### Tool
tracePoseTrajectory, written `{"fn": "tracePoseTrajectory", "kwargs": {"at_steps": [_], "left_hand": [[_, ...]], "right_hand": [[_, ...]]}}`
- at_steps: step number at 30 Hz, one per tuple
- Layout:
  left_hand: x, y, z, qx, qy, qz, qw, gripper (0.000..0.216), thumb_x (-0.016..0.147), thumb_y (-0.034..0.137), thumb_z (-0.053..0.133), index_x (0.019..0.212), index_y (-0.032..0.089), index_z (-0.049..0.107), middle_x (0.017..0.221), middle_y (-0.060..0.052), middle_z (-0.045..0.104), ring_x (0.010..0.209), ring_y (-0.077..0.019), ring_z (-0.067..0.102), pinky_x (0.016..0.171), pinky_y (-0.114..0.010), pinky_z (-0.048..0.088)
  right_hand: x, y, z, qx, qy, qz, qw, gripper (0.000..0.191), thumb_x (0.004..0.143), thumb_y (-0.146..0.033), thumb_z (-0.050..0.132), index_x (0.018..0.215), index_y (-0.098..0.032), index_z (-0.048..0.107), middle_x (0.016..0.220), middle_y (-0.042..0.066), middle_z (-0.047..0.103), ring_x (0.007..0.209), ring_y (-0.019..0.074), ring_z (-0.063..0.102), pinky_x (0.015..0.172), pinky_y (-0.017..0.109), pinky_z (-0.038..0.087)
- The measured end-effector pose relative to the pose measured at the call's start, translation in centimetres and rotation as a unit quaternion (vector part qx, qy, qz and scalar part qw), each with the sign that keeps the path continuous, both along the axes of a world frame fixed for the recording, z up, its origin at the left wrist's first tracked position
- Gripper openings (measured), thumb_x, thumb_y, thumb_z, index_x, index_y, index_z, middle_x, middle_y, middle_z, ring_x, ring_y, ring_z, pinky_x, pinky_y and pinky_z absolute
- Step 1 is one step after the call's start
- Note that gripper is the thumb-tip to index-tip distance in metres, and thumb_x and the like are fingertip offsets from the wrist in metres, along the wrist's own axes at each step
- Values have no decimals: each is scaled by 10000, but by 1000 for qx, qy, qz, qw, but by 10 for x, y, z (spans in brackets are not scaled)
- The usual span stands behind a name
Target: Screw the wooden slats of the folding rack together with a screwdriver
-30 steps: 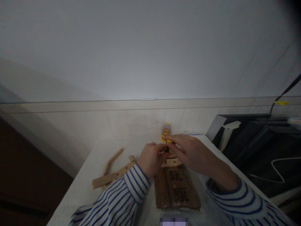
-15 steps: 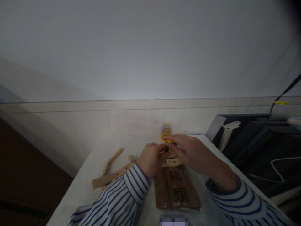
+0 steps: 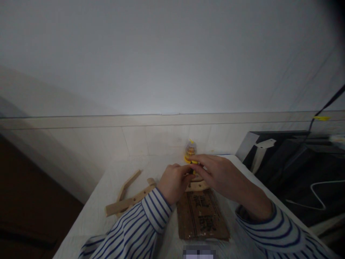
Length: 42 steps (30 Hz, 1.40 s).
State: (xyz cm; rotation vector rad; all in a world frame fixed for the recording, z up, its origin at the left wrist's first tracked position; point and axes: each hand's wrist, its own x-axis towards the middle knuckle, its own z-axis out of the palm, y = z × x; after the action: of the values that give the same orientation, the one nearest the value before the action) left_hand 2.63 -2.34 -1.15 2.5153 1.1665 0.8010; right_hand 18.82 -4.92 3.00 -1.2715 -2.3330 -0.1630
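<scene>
Both hands meet over the far part of the table. My left hand (image 3: pixel 175 181) is closed, thumb and fingers pinching a small black and yellow piece (image 3: pixel 193 172) mostly covered by the fingers. From the right, my right hand (image 3: pixel 215 174) pinches the same piece, its index finger stretched across the top. Just beneath lies a curved wooden part with holes (image 3: pixel 198 186), partly hidden by the hands. Behind the fingers stands a clear, dome-shaped container with a yellow base (image 3: pixel 191 148); its contents are too small to make out.
A brown package with large dark characters (image 3: pixel 202 216) lies in front of the hands. Left of my sleeve are wooden strips with holes (image 3: pixel 129 201). The white table (image 3: pixel 88 219) meets a wall at the back. Dark panels (image 3: pixel 296 169) lean beside its right edge.
Both hands stay in nearly the same place, with only a very slight shift of the fingers around the small piece. The objects on the table have not moved.
</scene>
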Motion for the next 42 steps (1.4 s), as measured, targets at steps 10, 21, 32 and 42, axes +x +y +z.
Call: {"fn": "tracePoseTrajectory", "kwargs": {"at_steps": [10,21,32,42], "left_hand": [[0,-1,2,-4,13,-2,1000,126,846,238,536,914,198,634,747,-16,653,706,-161,578,660,-254,413],[0,-1,2,5,25,-1,1000,125,847,220,531,921,193,628,754,-19,653,694,-160,578,642,-253,410],[1,-3,6,-8,32,-1,999,144,853,227,521,944,197,628,760,-20,658,709,-164,583,655,-260,416],[1,-2,4,0,20,25,1000,189,797,340,605,939,224,652,737,-13,661,720,-173,581,680,-280,425]], "right_hand": [[-1,0,1,12,-2,1,1000,209,901,-263,436,996,-161,592,981,89,671,872,210,630,761,359,495],[-2,-1,1,11,-9,-8,1000,216,897,-276,452,1007,-156,594,973,88,674,869,214,631,756,358,493],[-1,1,-1,25,-12,-6,1000,226,901,-287,440,1010,-153,587,958,91,674,838,213,633,737,361,497],[-1,0,0,28,-18,-5,999,220,903,-285,429,978,-162,595,915,81,679,799,202,633,690,337,495]]}}
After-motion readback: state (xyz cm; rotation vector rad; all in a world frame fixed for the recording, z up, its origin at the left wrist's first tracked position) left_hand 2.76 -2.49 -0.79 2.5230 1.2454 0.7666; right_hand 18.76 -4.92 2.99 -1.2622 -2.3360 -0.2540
